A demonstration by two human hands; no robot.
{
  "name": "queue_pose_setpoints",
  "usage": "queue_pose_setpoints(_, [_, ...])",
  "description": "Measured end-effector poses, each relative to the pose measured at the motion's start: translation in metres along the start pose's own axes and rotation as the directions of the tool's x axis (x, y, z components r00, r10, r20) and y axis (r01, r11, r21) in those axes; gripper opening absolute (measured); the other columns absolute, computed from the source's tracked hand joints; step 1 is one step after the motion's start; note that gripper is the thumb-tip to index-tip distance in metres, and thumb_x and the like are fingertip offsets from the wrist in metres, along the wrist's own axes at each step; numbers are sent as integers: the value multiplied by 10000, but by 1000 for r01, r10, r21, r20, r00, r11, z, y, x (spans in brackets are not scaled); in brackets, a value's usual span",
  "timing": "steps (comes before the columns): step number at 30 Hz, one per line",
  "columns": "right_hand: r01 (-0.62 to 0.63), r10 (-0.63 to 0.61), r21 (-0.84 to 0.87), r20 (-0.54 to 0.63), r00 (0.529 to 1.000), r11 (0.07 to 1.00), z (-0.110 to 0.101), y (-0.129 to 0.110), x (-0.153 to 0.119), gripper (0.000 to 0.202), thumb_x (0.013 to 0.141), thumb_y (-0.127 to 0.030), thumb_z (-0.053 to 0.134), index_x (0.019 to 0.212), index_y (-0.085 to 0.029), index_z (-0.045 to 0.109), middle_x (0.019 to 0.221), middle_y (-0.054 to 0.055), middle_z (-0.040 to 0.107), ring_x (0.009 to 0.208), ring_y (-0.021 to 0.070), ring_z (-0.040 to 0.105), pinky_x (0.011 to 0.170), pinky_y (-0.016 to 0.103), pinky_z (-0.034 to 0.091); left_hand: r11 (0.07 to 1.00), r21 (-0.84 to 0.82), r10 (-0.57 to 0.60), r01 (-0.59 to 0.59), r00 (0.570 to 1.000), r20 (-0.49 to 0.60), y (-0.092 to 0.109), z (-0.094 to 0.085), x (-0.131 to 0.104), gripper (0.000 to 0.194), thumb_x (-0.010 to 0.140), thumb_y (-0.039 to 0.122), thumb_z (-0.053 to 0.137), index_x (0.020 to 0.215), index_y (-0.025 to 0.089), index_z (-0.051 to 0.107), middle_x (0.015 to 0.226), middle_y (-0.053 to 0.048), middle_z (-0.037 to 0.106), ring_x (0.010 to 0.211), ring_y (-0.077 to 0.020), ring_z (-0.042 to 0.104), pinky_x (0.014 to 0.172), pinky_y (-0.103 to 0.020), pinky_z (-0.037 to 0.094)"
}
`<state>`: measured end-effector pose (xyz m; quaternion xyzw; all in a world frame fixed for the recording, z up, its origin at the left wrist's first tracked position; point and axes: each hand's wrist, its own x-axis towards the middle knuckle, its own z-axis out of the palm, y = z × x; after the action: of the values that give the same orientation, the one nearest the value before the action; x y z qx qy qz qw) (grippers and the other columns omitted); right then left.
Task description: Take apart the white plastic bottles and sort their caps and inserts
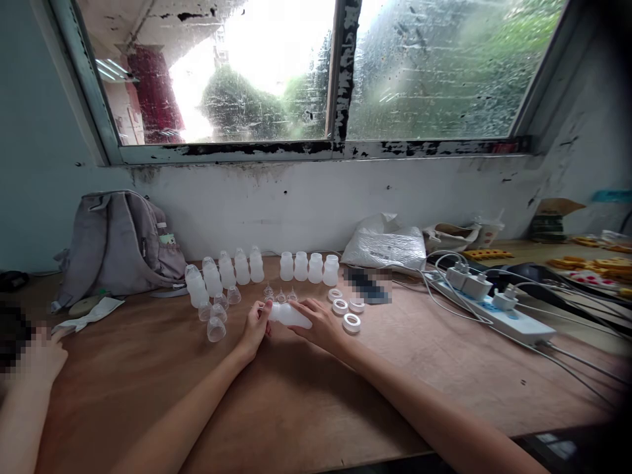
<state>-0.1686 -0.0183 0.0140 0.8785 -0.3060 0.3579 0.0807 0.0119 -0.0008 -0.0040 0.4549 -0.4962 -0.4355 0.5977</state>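
Observation:
A white translucent bottle [292,315] lies sideways between my hands at the middle of the table. My left hand [257,322] has its fingers closed round the neck end, and my right hand [313,320] grips the body. Just behind them stand clear nipples [280,296]. Four-sided rows aside, several open bottles [301,266] stand behind, and several capped bottles [226,270] stand to the left. Clear domed caps [216,328] sit left of my left hand. White rings [351,322] lie right of my right hand.
A grey backpack [118,243] leans at the back left. Another person's hand [47,355] is at the far left by a white strip [91,315]. At the right are a silver bag [388,243] and a power strip [494,313] with cables.

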Motion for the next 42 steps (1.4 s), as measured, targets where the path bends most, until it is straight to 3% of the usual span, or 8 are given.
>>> queue_pose_setpoints(5, [-22, 22, 28, -13, 1000, 999, -1, 2, 0, 494, 750, -413, 549, 1204, -250, 444, 930, 74, 566, 831, 208, 539, 729, 339, 450, 991, -104, -84, 86, 996, 22, 3, 3, -3, 402, 699, 592, 464, 706, 192, 421, 447, 80, 387, 352, -59, 365, 374, -166, 312])
queue_pose_setpoints(20, [51, -51, 10, 3, 999, 999, -3, 6, 3, 496, 733, -392, 571, 1187, -224, 465, 932, 81, 580, 830, 203, 540, 740, 332, 442, 988, -114, -102, 103, 995, 13, 0, 1, 1, 408, 675, 586, 496, 697, 180, 458, 477, 75, 396, 368, -52, 381, 389, -167, 334])
queue_pose_setpoints(25, [-118, 110, 161, 59, 992, 980, -8, 6, 4, 503, 697, -423, 596, 1150, -220, 510, 929, 79, 591, 788, 201, 571, 693, 313, 456, 986, -158, -42, 44, 999, 15, 8, 1, 0, 341, 650, 481, 592, 754, 164, 523, 574, 38, 478, 464, -62, 446, 477, -180, 386])
queue_pose_setpoints(30, [-278, 187, 452, 236, 954, 847, -16, 8, 9, 464, 678, -431, 608, 1065, -177, 575, 921, 63, 627, 793, 218, 586, 677, 308, 464, 964, -262, -21, 42, 996, 82, 11, -3, -1, 213, 641, 265, 620, 836, 187, 586, 792, -25, 582, 750, -158, 548, 627, -235, 434])
queue_pose_setpoints(34, [-321, 222, 463, 257, 941, 826, -16, 10, 9, 474, 661, -433, 620, 1050, -166, 587, 920, 62, 636, 789, 219, 589, 676, 306, 461, 952, -304, -17, 33, 998, 54, 10, -3, 1, 264, 645, 218, 609, 906, 222, 573, 949, -32, 604, 926, -202, 528, 734, -269, 422])
queue_pose_setpoints(38, [-297, 219, 428, 224, 950, 853, -13, 11, 8, 479, 660, -425, 623, 1062, -169, 577, 956, 75, 627, 813, 224, 585, 695, 316, 458, 963, -265, -66, 42, 994, -84, 6, -2, 4, 331, 663, 368, 617, 928, 190, 528, 898, -43, 582, 772, -132, 559, 657, -229, 422])
queue_pose_setpoints(42, [-263, 204, 337, 200, 958, 904, -11, 10, 6, 474, 669, -406, 619, 1081, -181, 559, 969, 82, 615, 821, 223, 583, 706, 321, 453, 978, -192, -98, 84, 993, -67, 1, -2, 4, 352, 652, 424, 616, 878, 170, 524, 722, -2, 560, 577, -85, 518, 558, -205, 400])
